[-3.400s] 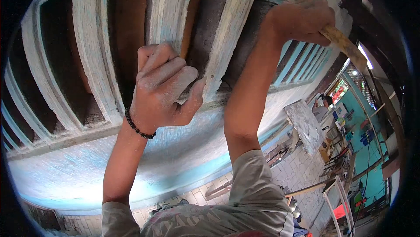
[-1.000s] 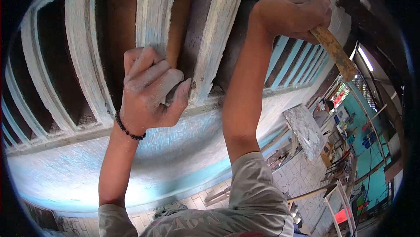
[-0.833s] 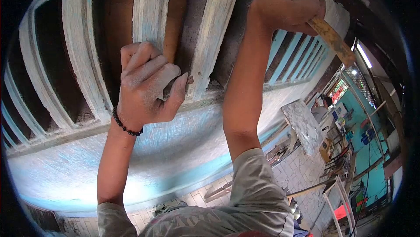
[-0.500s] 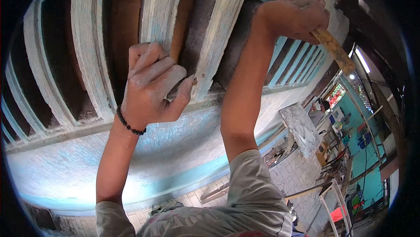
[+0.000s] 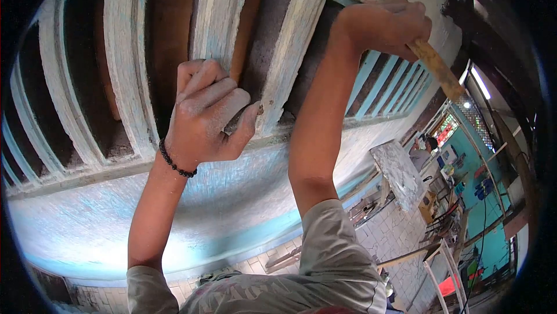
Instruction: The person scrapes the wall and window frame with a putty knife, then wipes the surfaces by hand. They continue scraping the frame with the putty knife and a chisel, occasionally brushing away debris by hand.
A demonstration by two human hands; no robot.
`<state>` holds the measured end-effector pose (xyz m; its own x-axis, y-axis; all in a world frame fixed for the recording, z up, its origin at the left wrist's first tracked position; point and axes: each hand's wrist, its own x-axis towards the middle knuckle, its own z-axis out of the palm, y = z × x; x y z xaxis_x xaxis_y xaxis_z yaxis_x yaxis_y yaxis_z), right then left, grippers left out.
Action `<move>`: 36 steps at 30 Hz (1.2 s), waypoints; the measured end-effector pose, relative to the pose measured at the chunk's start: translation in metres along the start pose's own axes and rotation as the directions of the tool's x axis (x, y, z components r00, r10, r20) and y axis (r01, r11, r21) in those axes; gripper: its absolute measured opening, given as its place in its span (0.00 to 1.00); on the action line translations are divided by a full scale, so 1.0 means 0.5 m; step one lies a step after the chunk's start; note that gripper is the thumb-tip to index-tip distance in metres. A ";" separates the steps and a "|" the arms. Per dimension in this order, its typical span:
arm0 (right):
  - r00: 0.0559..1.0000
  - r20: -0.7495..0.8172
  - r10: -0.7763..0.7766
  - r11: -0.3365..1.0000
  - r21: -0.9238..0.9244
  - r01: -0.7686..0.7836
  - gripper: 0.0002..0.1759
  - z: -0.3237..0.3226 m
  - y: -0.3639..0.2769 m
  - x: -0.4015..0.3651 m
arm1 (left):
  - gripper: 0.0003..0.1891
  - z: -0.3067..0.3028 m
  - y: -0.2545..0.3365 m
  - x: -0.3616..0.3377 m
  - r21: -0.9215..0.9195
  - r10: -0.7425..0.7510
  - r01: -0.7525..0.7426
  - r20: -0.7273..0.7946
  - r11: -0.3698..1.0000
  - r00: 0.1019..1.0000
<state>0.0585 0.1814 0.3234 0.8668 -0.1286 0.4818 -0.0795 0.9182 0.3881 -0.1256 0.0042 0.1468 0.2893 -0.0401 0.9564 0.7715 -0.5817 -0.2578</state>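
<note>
A row of upright slats [image 5: 217, 18] with worn white and pale blue paint fills the opening in the wall in front of me. My left hand [image 5: 212, 114], dusty and with a black bead bracelet [image 5: 174, 160] at the wrist, has its fingers curled round the lower part of one slat. Its thumb points toward the neighbouring slat [image 5: 290, 47]. Higher up and to the right, my right hand [image 5: 386, 24] is closed on a worn, yellowish wooden stick [image 5: 439, 69]. One end of the stick juts out down and right; its other end is hidden by the hand.
Below the slats runs a ledge [image 5: 104, 176] above a patchy blue-white wall [image 5: 191, 215]. At right a grey speckled panel [image 5: 397, 172] leans near another person [image 5: 422, 153]. A wooden frame [image 5: 447, 267] stands on the tiled floor, with a cluttered work area beyond.
My right hand and the stick have shifted slightly left and down. My left hand stays at the same slat, while the view has moved a little.
</note>
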 end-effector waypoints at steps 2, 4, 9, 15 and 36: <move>0.999 0.009 0.043 0.998 0.034 -0.044 0.25 -0.006 0.006 0.015 | 0.04 0.001 0.000 -0.001 0.006 0.000 0.000 0.001 1.000 1.000; 0.997 0.028 0.072 0.994 0.078 -0.074 0.25 -0.015 0.012 0.025 | 0.04 0.002 0.002 0.000 0.012 0.002 -0.002 0.003 1.000 1.000; 0.961 0.231 0.155 0.789 0.556 -0.261 0.24 -0.090 0.132 0.084 | 0.04 0.001 0.001 0.000 0.012 0.001 -0.001 0.005 1.000 1.000; 0.997 0.023 -0.068 0.996 -0.050 0.069 0.25 -0.023 0.058 0.041 | 0.05 -0.003 -0.003 -0.001 0.026 0.003 -0.003 0.017 1.000 1.000; 0.999 -0.041 -0.009 0.990 0.138 0.015 0.17 -0.055 0.094 0.074 | 0.05 -0.001 -0.003 -0.003 0.024 0.012 -0.012 0.007 1.000 1.000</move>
<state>0.1005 0.2300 0.3380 0.8868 -0.1218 0.4459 -0.1336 0.8559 0.4996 -0.1273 0.0048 0.1457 0.3022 -0.0416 0.9523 0.7814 -0.5613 -0.2725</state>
